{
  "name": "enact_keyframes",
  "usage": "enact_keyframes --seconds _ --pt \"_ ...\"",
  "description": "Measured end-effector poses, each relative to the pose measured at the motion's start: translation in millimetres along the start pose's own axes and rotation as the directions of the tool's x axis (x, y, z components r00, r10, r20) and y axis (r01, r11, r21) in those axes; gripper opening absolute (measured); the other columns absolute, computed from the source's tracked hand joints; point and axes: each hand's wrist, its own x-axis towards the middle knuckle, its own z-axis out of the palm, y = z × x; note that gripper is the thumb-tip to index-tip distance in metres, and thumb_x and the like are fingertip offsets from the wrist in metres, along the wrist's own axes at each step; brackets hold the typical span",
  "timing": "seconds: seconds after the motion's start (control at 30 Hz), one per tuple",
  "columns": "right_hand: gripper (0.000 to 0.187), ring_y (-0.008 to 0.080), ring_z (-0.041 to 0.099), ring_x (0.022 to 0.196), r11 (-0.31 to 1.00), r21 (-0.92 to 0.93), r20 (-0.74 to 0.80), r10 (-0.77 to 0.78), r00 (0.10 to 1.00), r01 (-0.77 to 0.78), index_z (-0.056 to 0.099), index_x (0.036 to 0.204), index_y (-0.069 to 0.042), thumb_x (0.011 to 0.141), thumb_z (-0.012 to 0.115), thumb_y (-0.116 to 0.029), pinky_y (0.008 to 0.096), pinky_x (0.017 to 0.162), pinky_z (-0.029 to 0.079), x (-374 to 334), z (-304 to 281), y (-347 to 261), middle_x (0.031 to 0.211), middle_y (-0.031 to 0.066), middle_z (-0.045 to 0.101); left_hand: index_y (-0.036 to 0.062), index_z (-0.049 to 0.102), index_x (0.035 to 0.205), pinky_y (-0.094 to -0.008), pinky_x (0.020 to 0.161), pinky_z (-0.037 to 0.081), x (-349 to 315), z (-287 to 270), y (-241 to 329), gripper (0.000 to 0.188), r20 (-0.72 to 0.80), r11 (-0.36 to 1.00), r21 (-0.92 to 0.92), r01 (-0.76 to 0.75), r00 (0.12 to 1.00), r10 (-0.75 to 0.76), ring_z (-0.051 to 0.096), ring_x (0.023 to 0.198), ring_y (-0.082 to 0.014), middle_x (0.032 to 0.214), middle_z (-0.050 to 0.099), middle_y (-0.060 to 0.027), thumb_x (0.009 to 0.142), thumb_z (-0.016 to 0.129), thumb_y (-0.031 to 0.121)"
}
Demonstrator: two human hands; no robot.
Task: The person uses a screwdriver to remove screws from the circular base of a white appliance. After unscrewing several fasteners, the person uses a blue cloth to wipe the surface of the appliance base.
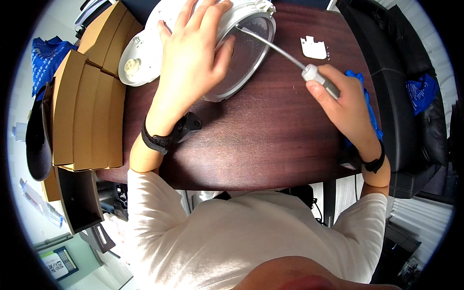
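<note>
A white plastic appliance housing lies at the far side of the table. It has a round, dark grey translucent face in a white rim. My left hand rests on the housing with its fingers spread. In my right hand is a screwdriver, gripped by its grey handle. The metal shaft slants up to the left, and its tip meets the rim near my left fingers. A rounded white part with a cream-coloured knob sticks out left of my left hand.
A small white plastic piece lies at the far right, tiny screw-like bits beside it. Blue crumpled fabric is behind my right hand. Cardboard boxes stand along the left edge; a black sofa is to the right.
</note>
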Motion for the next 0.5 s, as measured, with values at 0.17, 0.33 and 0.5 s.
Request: enact_keyframes --seconds 0.17,0.33,0.5 --pt "0.033 0.0186 0.06 0.054 0.707 -0.659 -0.165 -0.468 0.868 0.256 0.063 0.101 -0.011 0.076 0.073 -0.03 0.0266 0.05 0.046 9 -15 3 0.073 0.0059 0.061 0.0142 0.049 0.128 -0.0635 0.101 0.025 -3 -1 1 0.046 0.013 1.0 -0.015 0.018 1.0 -0.018 0.037 0.133 -0.031 0.137 0.048 -0.0067 0.083 0.06 0.018" --pt "0.028 0.0121 0.057 0.055 0.919 -0.292 -0.118 -0.309 0.944 0.264 0.064 0.101 -0.009 0.083 0.068 -0.03 0.0219 0.048 0.04 14 -12 16 0.064 0.0035 0.055 0.0142 0.05 0.128 -0.0612 0.104 0.022 2 -4 -10 0.046 0.044 0.993 -0.114 -0.03 0.998 0.035 0.035 0.134 -0.0309 0.138 0.047 -0.0069 0.083 0.06 0.019" --pt "0.03 0.0022 0.041 0.048 0.839 0.447 0.368 0.142 0.919 -0.309 0.063 0.1 -0.002 0.094 0.055 -0.03 0.0188 0.043 0.029 9 -1 18 0.056 -0.0025 0.047 0.0141 0.05 0.129 -0.0586 0.104 0.021 5 -1 -17 0.048 0.052 0.987 -0.143 -0.076 0.995 0.085 0.035 0.134 -0.0315 0.138 0.047 -0.0075 0.083 0.06 0.021"
